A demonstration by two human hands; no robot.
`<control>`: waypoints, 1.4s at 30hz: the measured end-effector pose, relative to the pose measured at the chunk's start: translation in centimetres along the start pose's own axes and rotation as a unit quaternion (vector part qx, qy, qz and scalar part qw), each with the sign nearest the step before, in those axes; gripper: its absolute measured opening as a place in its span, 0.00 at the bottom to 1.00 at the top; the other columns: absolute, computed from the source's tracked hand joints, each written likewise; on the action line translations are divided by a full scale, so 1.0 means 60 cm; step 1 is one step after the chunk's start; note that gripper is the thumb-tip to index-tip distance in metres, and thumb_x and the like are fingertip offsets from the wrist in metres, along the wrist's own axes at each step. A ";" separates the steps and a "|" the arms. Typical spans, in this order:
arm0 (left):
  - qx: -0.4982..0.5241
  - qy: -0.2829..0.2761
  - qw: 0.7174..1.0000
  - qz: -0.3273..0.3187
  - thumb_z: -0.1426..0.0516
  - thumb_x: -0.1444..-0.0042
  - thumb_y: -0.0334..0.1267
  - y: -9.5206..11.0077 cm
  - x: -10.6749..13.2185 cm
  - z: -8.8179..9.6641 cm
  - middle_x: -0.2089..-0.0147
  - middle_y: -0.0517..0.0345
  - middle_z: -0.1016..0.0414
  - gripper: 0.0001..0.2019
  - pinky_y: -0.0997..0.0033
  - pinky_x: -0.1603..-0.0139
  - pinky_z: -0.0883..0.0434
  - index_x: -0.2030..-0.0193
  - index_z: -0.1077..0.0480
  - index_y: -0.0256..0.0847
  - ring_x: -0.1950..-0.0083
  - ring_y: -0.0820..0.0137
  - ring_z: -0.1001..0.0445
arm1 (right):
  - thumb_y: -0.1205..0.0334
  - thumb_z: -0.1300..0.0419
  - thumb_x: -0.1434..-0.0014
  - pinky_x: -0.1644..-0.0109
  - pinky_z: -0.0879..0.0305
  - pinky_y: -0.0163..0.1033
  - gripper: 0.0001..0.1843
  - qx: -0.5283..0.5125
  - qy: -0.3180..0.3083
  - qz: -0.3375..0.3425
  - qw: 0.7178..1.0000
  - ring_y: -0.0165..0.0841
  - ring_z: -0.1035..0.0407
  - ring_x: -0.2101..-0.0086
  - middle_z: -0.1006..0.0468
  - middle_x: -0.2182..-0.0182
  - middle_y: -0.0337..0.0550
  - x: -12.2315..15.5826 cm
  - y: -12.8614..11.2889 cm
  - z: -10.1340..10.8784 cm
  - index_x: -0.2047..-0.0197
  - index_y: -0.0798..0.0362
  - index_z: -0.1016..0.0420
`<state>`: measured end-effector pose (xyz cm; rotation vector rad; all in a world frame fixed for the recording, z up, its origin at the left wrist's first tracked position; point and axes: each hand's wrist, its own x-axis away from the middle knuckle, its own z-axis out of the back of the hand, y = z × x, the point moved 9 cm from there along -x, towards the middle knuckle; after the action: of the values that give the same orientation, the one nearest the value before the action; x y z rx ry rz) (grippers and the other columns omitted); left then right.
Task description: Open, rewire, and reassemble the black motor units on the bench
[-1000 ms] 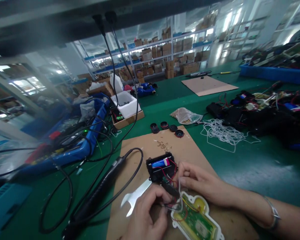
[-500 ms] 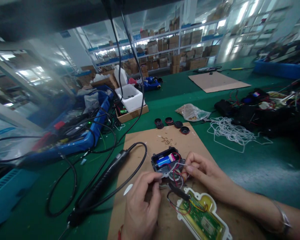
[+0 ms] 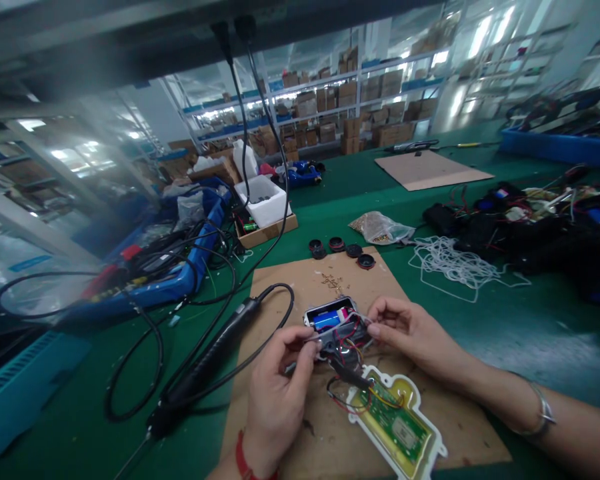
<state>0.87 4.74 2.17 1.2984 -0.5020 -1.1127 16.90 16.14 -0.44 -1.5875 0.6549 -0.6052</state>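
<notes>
Between my two hands runs a thin white cord [image 3: 341,324], held across a small black plastic housing [image 3: 337,348]. My left hand [image 3: 280,397] pinches the cord at the housing's left side, thumb against fingertips. At the right side, my right hand [image 3: 414,335] pinches it between thumb and forefinger. A blue cylindrical battery [image 3: 326,319] lies inside the housing, with red and other thin wires around it. Below, wires lead to a green circuit board [image 3: 399,421] set in a white-rimmed cover [image 3: 437,440], with yellowish potting around the board.
A brown cardboard sheet [image 3: 275,293] lies underneath, with small brass screws [image 3: 332,283] and several round black parts [image 3: 365,261] beyond. A black electric screwdriver [image 3: 215,353] and its cable lie left. At right are tangled white cord [image 3: 450,263] and black wired assemblies [image 3: 520,233].
The cord is now drawn straighter across the housing, and my hands sit slightly higher in view. The cover with the circuit board appears shifted slightly left. The camera view has moved a little.
</notes>
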 end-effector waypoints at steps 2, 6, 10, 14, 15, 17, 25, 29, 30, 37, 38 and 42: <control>0.022 -0.016 0.999 0.027 0.43 0.41 0.38 -0.008 -0.002 -0.006 0.64 0.57 0.24 0.07 0.76 0.63 0.24 0.58 0.29 0.39 0.65 0.72 0.22 | 0.54 0.32 0.49 0.70 0.38 0.31 0.15 -0.045 -0.018 -0.020 0.999 0.24 0.37 0.75 0.32 0.75 0.34 0.003 0.003 -0.007 0.69 0.54 0.33; 0.104 -0.047 0.991 0.076 0.42 0.43 0.38 -0.021 -0.006 -0.020 0.69 0.60 0.26 0.06 0.79 0.70 0.26 0.60 0.30 0.38 0.71 0.75 0.25 | 0.52 0.33 0.49 0.73 0.39 0.31 0.18 -0.119 -0.069 -0.068 0.988 0.23 0.38 0.78 0.33 0.78 0.32 0.009 0.018 -0.026 0.69 0.53 0.36; 0.107 -0.042 0.990 0.086 0.42 0.42 0.38 -0.026 -0.006 -0.020 0.69 0.60 0.26 0.07 0.79 0.71 0.26 0.60 0.31 0.38 0.71 0.75 0.25 | 0.52 0.38 0.44 0.71 0.37 0.33 0.15 0.007 -0.026 -0.029 0.999 0.25 0.35 0.76 0.30 0.76 0.35 0.004 0.008 -0.008 0.68 0.53 0.36; 0.017 -0.028 0.999 0.042 0.44 0.40 0.37 -0.018 0.000 -0.009 0.67 0.59 0.25 0.06 0.76 0.66 0.25 0.58 0.31 0.39 0.68 0.74 0.23 | 0.59 0.44 0.40 0.70 0.37 0.36 0.07 0.244 -0.011 0.044 0.969 0.30 0.32 0.74 0.27 0.75 0.39 0.011 -0.023 -0.006 0.68 0.52 0.35; -0.010 -0.034 0.999 0.021 0.44 0.40 0.36 -0.012 0.002 -0.009 0.67 0.60 0.26 0.05 0.76 0.66 0.25 0.58 0.31 0.40 0.68 0.74 0.23 | 0.61 0.44 0.40 0.70 0.37 0.36 0.06 0.281 -0.022 0.057 0.958 0.30 0.32 0.74 0.27 0.75 0.39 0.014 -0.028 -0.012 0.68 0.52 0.35; -0.057 -0.057 0.996 -0.026 0.46 0.39 0.34 0.000 0.007 -0.014 0.66 0.60 0.26 0.04 0.77 0.67 0.26 0.58 0.30 0.41 0.70 0.74 0.24 | 0.64 0.44 0.40 0.70 0.37 0.36 0.04 0.323 -0.052 0.067 0.943 0.30 0.31 0.74 0.26 0.75 0.39 0.020 -0.029 -0.025 0.67 0.52 0.35; -0.176 -0.135 0.965 -0.136 0.47 0.39 0.29 0.029 0.019 -0.044 0.66 0.58 0.26 0.07 0.74 0.68 0.30 0.59 0.31 0.43 0.67 0.71 0.25 | 0.67 0.43 0.42 0.70 0.36 0.36 0.04 0.277 -0.096 0.029 0.956 0.31 0.30 0.72 0.25 0.73 0.40 0.028 -0.003 -0.043 0.69 0.52 0.35; -0.096 -0.165 0.981 -0.027 0.48 0.37 0.34 -0.003 0.019 -0.052 0.66 0.58 0.25 0.06 0.74 0.67 0.29 0.59 0.30 0.43 0.67 0.70 0.24 | 0.62 0.41 0.42 0.68 0.35 0.37 0.07 0.146 -0.081 -0.023 0.986 0.31 0.30 0.71 0.24 0.72 0.41 0.025 0.011 -0.044 0.69 0.53 0.35; -0.055 -0.167 0.984 0.004 0.48 0.37 0.36 -0.010 0.019 -0.054 0.66 0.58 0.25 0.06 0.74 0.67 0.28 0.58 0.30 0.43 0.67 0.71 0.24 | 0.61 0.40 0.42 0.68 0.36 0.36 0.08 0.116 -0.078 -0.032 0.990 0.30 0.30 0.71 0.24 0.72 0.41 0.024 0.012 -0.045 0.69 0.53 0.35; 0.182 -0.190 0.959 0.109 0.44 0.39 0.38 -0.011 0.015 -0.068 0.65 0.60 0.25 0.06 0.78 0.63 0.28 0.57 0.31 0.42 0.64 0.74 0.25 | 0.55 0.34 0.46 0.66 0.33 0.34 0.16 -0.115 -0.062 -0.083 0.988 0.26 0.28 0.72 0.23 0.73 0.38 0.017 0.020 -0.046 0.68 0.53 0.38; 0.194 -0.188 0.957 0.109 0.44 0.39 0.38 -0.010 0.013 -0.066 0.64 0.59 0.25 0.06 0.78 0.61 0.27 0.56 0.31 0.42 0.63 0.74 0.25 | 0.56 0.33 0.46 0.64 0.32 0.34 0.16 -0.139 -0.053 -0.085 0.985 0.26 0.28 0.71 0.22 0.71 0.39 0.016 0.020 -0.044 0.68 0.53 0.38; 0.122 -0.162 0.976 0.080 0.47 0.37 0.38 -0.011 0.008 -0.051 0.59 0.57 0.25 0.08 0.75 0.58 0.27 0.52 0.31 0.43 0.61 0.73 0.25 | 0.56 0.33 0.45 0.58 0.32 0.35 0.16 -0.214 -0.039 -0.087 0.972 0.26 0.28 0.66 0.22 0.66 0.40 0.016 0.015 -0.043 0.68 0.53 0.38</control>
<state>3.33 5.95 0.61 1.2645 -0.9951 -1.1585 15.66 13.58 -1.01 -2.0787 0.6183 -0.5488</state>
